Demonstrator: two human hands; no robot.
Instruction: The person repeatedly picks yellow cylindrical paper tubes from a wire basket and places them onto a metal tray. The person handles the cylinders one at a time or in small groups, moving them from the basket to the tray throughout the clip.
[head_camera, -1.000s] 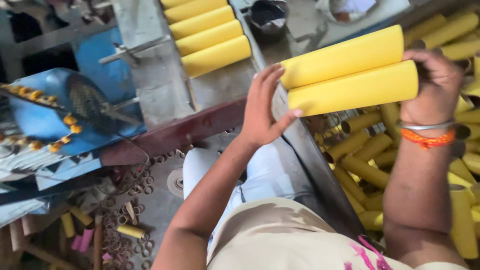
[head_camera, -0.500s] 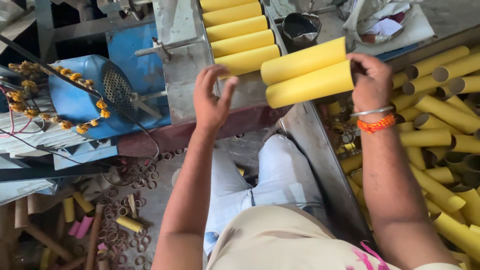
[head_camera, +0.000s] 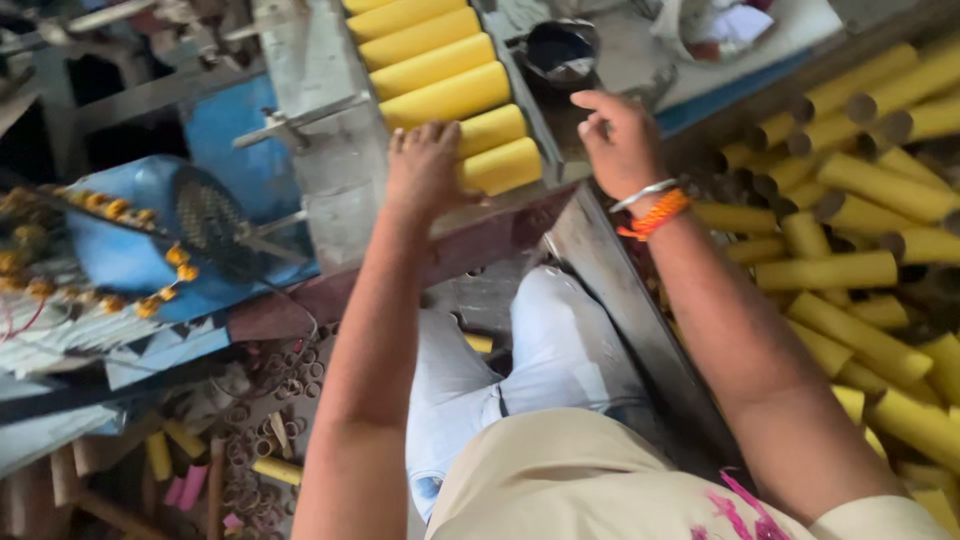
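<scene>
Many loose yellow tubes (head_camera: 860, 270) lay heaped right of the hands. Six more yellow tubes (head_camera: 445, 75) sat side by side on the grey counter (head_camera: 310, 70), aligned as one row. Left hand (head_camera: 425, 170) pressed flat on the nearest two, apparently squaring them. Right hand (head_camera: 620, 135) hovered empty, fingers loosely curled, below a black cup (head_camera: 560, 52).

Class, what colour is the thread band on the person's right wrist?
Orange band, beside a silver bangle; head view.

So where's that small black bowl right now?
In the head view the black bowl sits near the top centre, just right of the row of yellow tubes and just above the right hand.
</scene>
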